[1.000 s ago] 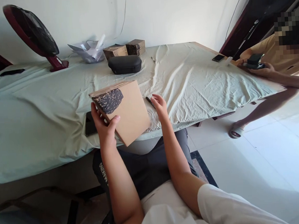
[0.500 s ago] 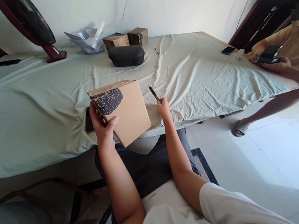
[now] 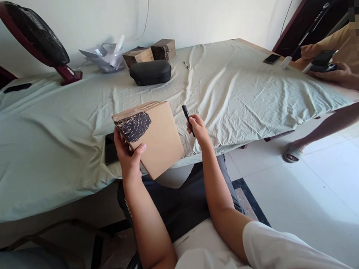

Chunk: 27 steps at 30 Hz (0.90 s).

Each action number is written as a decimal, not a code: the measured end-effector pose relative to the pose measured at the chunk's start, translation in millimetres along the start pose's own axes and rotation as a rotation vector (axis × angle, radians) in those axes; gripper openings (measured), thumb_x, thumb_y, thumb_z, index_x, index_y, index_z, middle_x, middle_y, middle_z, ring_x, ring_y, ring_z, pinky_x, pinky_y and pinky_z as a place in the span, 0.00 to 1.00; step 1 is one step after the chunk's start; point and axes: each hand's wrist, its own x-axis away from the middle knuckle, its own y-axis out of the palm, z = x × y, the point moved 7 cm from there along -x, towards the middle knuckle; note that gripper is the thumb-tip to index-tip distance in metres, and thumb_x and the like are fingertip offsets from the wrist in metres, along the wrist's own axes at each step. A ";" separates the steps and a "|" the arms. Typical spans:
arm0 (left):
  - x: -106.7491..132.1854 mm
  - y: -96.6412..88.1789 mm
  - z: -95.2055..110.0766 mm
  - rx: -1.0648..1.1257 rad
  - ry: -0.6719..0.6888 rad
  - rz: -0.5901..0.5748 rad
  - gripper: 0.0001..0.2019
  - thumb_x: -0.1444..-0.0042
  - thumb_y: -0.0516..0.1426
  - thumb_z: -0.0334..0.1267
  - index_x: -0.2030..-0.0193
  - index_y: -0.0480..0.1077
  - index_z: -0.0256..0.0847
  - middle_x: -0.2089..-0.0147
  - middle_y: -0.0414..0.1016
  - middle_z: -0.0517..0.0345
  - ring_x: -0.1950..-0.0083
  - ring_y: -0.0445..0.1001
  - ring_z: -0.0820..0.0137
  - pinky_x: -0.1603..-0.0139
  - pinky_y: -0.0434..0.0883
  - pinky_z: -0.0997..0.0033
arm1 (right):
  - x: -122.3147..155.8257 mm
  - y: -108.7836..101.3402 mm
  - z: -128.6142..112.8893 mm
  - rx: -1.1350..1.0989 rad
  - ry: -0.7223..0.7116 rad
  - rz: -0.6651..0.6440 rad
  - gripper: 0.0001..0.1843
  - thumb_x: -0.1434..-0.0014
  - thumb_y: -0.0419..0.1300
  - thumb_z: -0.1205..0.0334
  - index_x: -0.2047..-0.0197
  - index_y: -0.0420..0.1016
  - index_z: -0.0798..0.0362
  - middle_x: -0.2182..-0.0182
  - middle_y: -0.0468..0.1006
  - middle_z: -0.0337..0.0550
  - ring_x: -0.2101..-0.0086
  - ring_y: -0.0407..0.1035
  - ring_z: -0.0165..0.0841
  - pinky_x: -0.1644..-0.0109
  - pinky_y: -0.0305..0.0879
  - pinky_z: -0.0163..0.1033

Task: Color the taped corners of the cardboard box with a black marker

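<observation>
My left hand (image 3: 129,158) grips a brown cardboard box (image 3: 160,141) by its left side, thumb over the near face and fingers behind. The box is tilted at the table's front edge. Dense black scribble (image 3: 135,126) covers the upper left corner of that face. Right of the box, my right hand (image 3: 199,129) is closed around a black marker pen (image 3: 187,114), its upper end pointing up and away from me. Pen and box are apart. Partly hidden behind my left hand, a dark flat object (image 3: 110,149) lies on the cloth.
A pale green cloth (image 3: 60,129) covers the table. Toward the wall are a black zip case (image 3: 150,73), two cardboard boxes (image 3: 163,49), a plastic basket (image 3: 105,60) and a fan (image 3: 35,35). A phone (image 3: 271,59) lies far right, near another person's hands (image 3: 330,72) holding a dark device.
The pen has turned more upright in my right hand, and more of its lower end shows below the fingers. My view has shifted slightly. The left hand keeps its hold on the box.
</observation>
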 end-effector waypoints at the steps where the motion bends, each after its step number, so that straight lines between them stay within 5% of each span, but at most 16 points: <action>1: 0.2 0.4 0.9 0.008 0.006 -0.001 0.52 0.53 0.73 0.52 0.21 0.61 0.52 0.23 0.68 0.44 0.24 0.71 0.47 0.22 0.69 0.47 | -1.1 -1.4 3.0 0.002 0.004 0.011 0.11 0.27 0.59 0.60 0.64 0.65 0.47 0.75 0.67 0.30 0.77 0.59 0.25 0.74 0.55 0.30; 7: 0.3 1.4 2.8 -0.035 0.049 -0.022 0.52 0.51 0.71 0.52 0.20 0.59 0.53 0.23 0.67 0.45 0.24 0.70 0.46 0.22 0.70 0.46 | -0.9 -2.2 26.1 -0.253 0.290 0.043 0.16 0.26 0.61 0.59 0.66 0.60 0.47 0.79 0.54 0.25 0.81 0.46 0.23 0.79 0.41 0.27; 15: 0.9 2.0 3.3 -0.021 0.044 -0.023 0.51 0.52 0.71 0.50 0.20 0.60 0.55 0.23 0.68 0.47 0.24 0.70 0.47 0.22 0.69 0.46 | 14.8 18.4 39.7 -0.523 0.651 -0.150 0.20 0.19 0.44 0.58 0.67 0.58 0.47 0.81 0.46 0.23 0.83 0.37 0.24 0.82 0.43 0.27; 27: -0.6 0.8 0.5 0.003 0.034 -0.021 0.51 0.52 0.70 0.47 0.20 0.60 0.53 0.24 0.68 0.45 0.24 0.70 0.46 0.21 0.67 0.44 | 22.3 46.2 51.4 -0.910 0.772 -0.156 0.25 0.15 0.38 0.53 0.69 0.49 0.45 0.81 0.45 0.24 0.83 0.39 0.25 0.82 0.46 0.27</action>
